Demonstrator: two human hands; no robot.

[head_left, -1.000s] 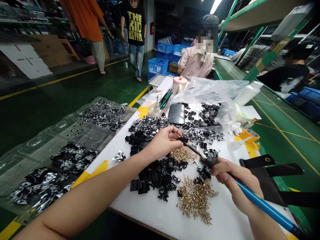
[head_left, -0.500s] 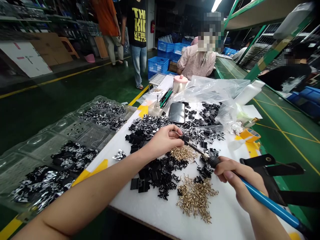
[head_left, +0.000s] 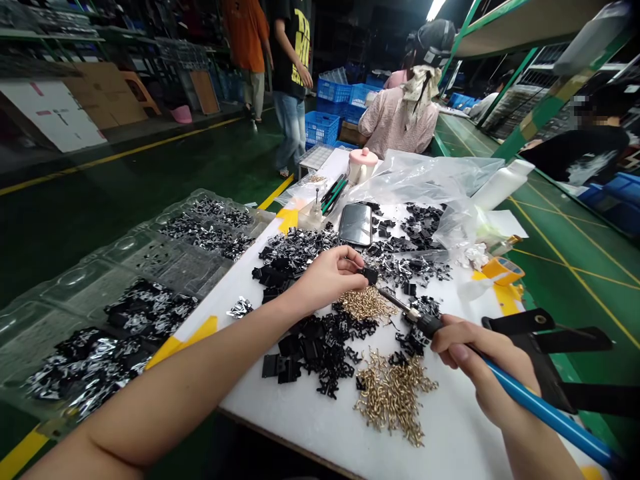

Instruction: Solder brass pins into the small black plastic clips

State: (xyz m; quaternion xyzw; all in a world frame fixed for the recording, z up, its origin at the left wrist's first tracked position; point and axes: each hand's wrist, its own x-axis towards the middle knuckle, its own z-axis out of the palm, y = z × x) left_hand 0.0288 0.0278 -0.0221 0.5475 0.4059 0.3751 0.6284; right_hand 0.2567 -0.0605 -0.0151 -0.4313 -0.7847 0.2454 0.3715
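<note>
Between the fingertips of my left hand (head_left: 337,273) is a small black part (head_left: 370,275), held above the table. My right hand (head_left: 487,363) is wrapped round a blue-handled electric screwdriver (head_left: 543,410). Its metal shaft (head_left: 395,300) points up and left, and the tip sits just short of the black part. Below my hands lie a pile of small brass-coloured pieces (head_left: 363,303) and a nearer heap of brass-coloured pieces (head_left: 393,393). Loose black parts (head_left: 320,357) spread to the left of them, and shiny metal clips (head_left: 300,247) lie behind.
A clear tray (head_left: 190,267) of sorted parts stands left of the white table (head_left: 300,427). Further back are a phone (head_left: 355,225), a pink-lidded mug (head_left: 362,167) and a plastic bag (head_left: 425,177). Black straps (head_left: 550,333) lie at right. Several people are beyond.
The screwdriver tip has drawn back slightly from the black part, leaving a small gap. In the background, two walking people have moved to the right.
</note>
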